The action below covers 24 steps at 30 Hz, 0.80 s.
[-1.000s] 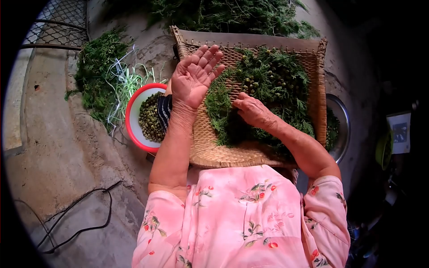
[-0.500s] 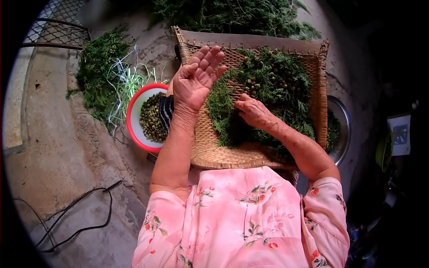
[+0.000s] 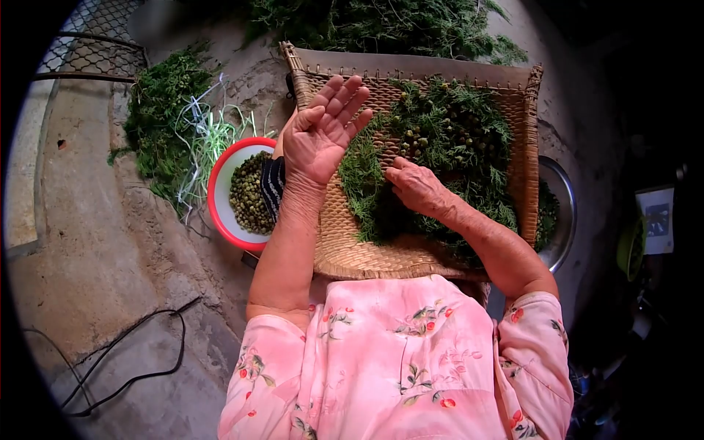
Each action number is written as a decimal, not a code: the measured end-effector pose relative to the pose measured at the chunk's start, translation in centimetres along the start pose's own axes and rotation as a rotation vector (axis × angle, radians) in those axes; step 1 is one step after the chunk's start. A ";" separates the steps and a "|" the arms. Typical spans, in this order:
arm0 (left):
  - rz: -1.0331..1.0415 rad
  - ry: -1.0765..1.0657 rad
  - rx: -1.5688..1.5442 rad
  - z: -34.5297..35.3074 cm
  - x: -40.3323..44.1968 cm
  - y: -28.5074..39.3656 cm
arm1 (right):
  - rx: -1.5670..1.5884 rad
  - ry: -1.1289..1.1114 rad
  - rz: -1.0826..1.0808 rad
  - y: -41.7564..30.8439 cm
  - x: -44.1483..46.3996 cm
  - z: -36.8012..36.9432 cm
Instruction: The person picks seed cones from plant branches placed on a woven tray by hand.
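Note:
My left hand [image 3: 323, 139] is raised palm up over the left side of a woven wicker tray [image 3: 359, 257], fingers stretched out and nothing in it. Over the tray's middle, my right hand [image 3: 419, 189] has its fingertips pinched together among green conifer sprigs [image 3: 367, 176]. What the pinch holds, if anything, is hidden. Round greenish cones [image 3: 462, 132] lie among the sprigs in the tray's upper right. Left of the tray stands a white bowl with a red rim [image 3: 220, 213], holding many small round green cones [image 3: 249, 198]. Dark patterned cloth [image 3: 273, 187] covers part of its right side.
More cut greenery [image 3: 381, 26] lies beyond the tray, and another pile [image 3: 158, 110] with pale plastic strips [image 3: 213, 139] at left. A metal basin [image 3: 565, 213] sits partly behind the tray's right edge. Black cable [image 3: 180, 345] loops across the floor at lower left.
Almost nothing differs. My right hand has dipped very slightly toward me, its fingertips still pinched; my left hand stays raised and open.

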<state>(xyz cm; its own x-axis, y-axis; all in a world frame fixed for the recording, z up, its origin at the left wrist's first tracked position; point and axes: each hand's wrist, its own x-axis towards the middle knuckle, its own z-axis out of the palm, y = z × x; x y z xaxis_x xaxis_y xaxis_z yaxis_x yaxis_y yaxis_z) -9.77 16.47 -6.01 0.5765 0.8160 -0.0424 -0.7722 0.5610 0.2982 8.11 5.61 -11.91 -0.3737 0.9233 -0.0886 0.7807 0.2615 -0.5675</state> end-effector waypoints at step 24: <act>0.015 -0.011 0.017 0.1 -0.3 -0.1 | 0.345 0.181 0.079 0.5 0.3 0.0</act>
<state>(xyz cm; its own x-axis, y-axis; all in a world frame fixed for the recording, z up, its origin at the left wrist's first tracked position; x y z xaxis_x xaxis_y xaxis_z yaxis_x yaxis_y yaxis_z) -9.83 16.10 -5.90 0.5681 0.8225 -0.0276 -0.7760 0.5465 0.3149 8.40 6.04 -12.22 -0.2009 0.9795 -0.0151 0.5783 0.1061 -0.8089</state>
